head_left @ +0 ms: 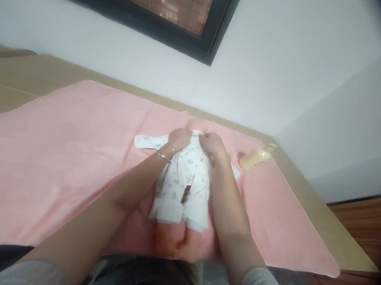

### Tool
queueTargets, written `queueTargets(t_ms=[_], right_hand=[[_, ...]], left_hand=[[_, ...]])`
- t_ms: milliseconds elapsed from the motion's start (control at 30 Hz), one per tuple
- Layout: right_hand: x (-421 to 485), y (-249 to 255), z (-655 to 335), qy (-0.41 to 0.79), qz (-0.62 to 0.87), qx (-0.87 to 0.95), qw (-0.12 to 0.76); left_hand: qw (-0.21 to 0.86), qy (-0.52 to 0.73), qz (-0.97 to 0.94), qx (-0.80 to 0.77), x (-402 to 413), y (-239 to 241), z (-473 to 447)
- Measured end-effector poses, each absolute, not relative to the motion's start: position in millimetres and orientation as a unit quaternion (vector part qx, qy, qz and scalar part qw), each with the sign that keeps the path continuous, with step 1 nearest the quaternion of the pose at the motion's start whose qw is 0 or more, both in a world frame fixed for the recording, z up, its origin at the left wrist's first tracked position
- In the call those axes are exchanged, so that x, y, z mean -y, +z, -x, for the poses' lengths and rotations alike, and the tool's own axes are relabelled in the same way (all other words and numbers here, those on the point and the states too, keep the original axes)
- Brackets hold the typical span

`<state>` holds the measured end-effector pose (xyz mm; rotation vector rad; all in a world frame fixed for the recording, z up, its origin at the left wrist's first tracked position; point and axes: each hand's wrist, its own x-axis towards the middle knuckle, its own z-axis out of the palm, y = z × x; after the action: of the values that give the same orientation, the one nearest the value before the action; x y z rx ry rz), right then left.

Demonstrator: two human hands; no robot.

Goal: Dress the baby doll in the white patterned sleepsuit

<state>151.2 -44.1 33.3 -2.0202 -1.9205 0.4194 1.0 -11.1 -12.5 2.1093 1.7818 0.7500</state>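
Note:
A baby doll (197,125) lies on its back on the pink blanket, its head at the far end and its bare legs (168,240) toward me. It is dressed in white baby clothes (189,162) with a small leaf-like print. My left hand (179,138) is closed on the clothes at one side of the collar; a silver bracelet circles that wrist. On the collar's other side, my right hand (211,143) pinches the cloth near the shoulder. One sleeve (148,142) stretches out flat to the left. My right forearm hides most of the other sleeve.
A pale yellow pump bottle (256,157) lies tilted on the pink blanket (80,153), right of the doll. The blanket covers much of a wooden table (336,237). A white wall and a dark-framed window (205,49) rise behind it.

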Motion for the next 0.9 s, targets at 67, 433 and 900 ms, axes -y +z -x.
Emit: queueTargets(t_ms=[67, 433, 900], right_hand=[[45, 34, -149, 0.137, 0.709, 0.675, 0.154], [45, 37, -150, 0.156, 0.724, 0.660, 0.128], [49, 41, -154, 0.172, 0.712, 0.662, 0.159]], left_hand=[[0.127, 0.258, -0.738, -0.611, 10, -13, -1], [0.118, 0.230, -0.760, -0.597, 12, -11, -1], [0.175, 0.231, -0.752, -0.592, 13, -6, 2]])
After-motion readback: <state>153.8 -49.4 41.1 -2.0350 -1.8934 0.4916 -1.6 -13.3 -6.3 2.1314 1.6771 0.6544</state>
